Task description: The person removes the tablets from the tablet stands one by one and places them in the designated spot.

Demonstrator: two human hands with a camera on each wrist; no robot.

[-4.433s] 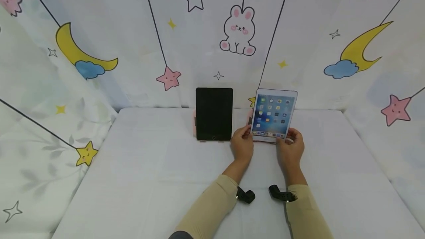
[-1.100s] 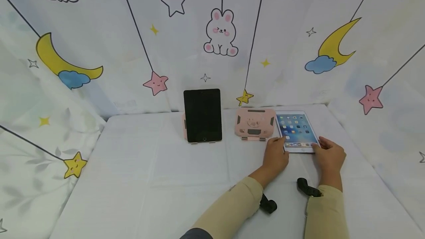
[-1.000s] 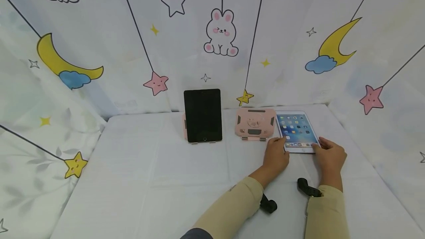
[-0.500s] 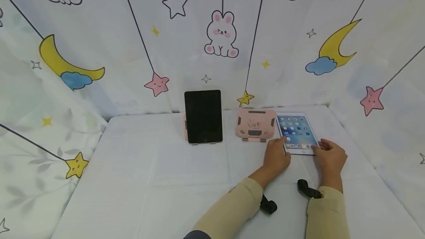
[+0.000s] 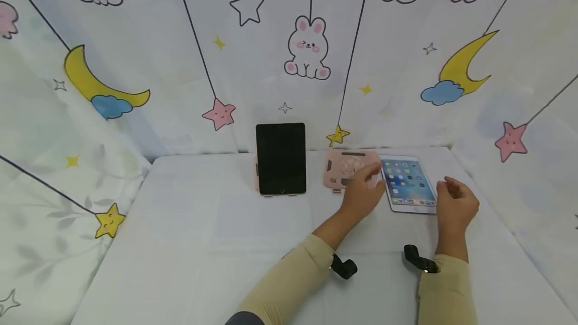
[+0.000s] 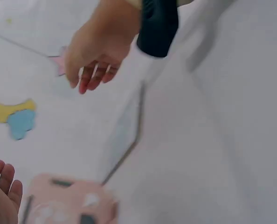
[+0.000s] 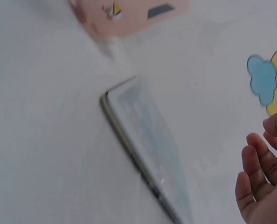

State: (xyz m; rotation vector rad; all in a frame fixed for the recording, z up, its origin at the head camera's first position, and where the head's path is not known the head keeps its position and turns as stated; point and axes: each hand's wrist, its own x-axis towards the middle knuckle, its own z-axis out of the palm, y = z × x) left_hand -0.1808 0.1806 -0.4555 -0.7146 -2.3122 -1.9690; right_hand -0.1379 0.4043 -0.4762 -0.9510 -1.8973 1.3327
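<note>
White tablet [image 5: 408, 182] lies flat on the table [image 5: 180, 245], far side, right of centre, screen lit. Left hand [image 5: 361, 197]: fingers parted, slightly bent, holding nothing; it obstructs sight of the near right part of the pink stand [image 5: 338, 167], which sits just beside the tablet's left edge. Right hand [image 5: 457, 207]: fingers loosely curved, nothing held; just right of the tablet's near right corner. Farther left, a dark-screened tablet [image 5: 281, 159] stands propped before a pink holder [image 5: 255, 184], largely hidden. Far backdrop [image 5: 266, 79]: printed moons, stars, rabbit. Icon captions: too small to read.
</note>
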